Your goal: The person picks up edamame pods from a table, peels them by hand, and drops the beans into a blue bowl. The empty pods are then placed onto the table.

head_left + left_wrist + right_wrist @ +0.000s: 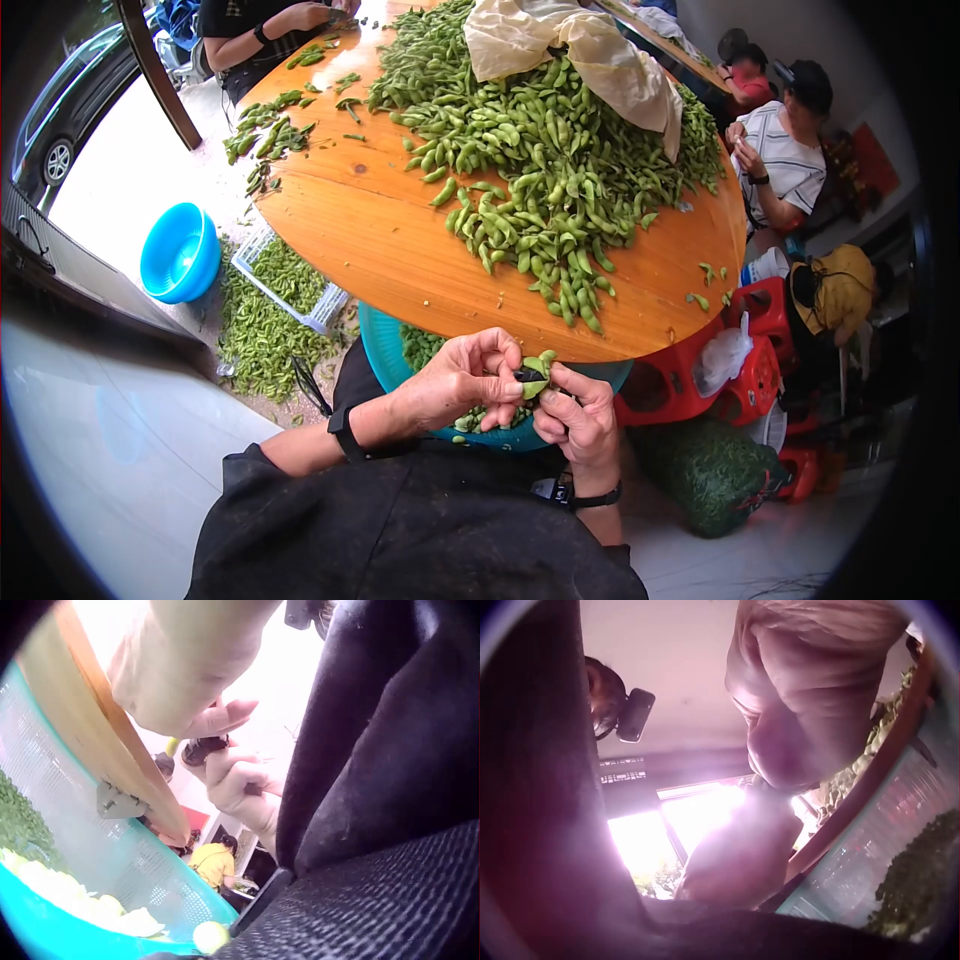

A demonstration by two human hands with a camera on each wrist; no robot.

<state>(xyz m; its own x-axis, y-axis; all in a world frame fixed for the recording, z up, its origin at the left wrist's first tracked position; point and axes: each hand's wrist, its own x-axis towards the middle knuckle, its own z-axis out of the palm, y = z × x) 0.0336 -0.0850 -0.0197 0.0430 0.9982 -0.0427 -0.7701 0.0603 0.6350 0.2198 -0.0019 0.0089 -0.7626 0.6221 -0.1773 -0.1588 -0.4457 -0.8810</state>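
Note:
Both hands meet in front of the wooden table's near edge, over a teal mesh basket (375, 340). Between them are green soybean pods (541, 366). The left hand (465, 378) pinches the pods with thumb and fingers, and a black piece (526, 376) shows at its thumb tip. From the other side the right hand (582, 415) pinches the same pods between thumb and curled fingers. In the left wrist view the dark piece (201, 751) sits between the two hands. The right wrist view hides the pods behind the hands. Shelled green beans (422, 347) lie inside the basket.
A large heap of soybean pods (560, 170) covers much of the round wooden table (340, 220), with a cloth (560, 35) on top. At left stand a blue basin (180, 253) and a white crate (285, 285). Red stools (660, 385) and a full green net sack (705, 475) are at right.

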